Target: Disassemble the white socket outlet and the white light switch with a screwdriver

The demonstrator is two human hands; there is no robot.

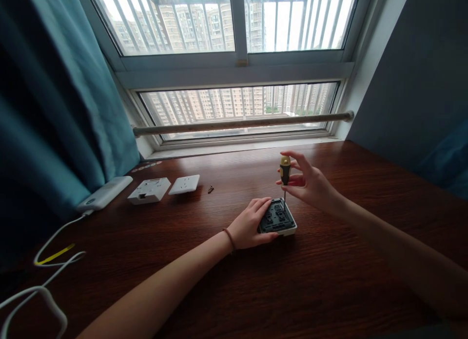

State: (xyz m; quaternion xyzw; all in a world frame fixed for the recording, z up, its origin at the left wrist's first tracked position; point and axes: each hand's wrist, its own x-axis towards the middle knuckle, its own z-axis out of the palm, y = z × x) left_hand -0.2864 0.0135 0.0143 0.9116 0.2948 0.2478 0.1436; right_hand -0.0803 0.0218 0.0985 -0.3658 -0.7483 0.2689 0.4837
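My right hand (302, 178) grips a screwdriver (285, 170) with a yellow and black handle, held upright. Its thin shaft points down into the dark inner face of a wall socket (276, 217) that lies on the table. Fingers of my left hand (252, 224) wrap round the near left side of this socket, thumb along the front edge. Left of it, a few small screws (211, 189) lie on the wood. Farther left are a white socket cover plate (185, 184) and a white mounting box (149, 190). Whether the screwdriver tip sits in a screw is too small to tell.
A white power strip or adapter (106, 193) with a white cable (44, 288) lies at the left, beside a yellow strip (54, 254). A blue curtain (84, 109) hangs there. Behind the brown table (204, 290) are a window and a rail (241, 125).
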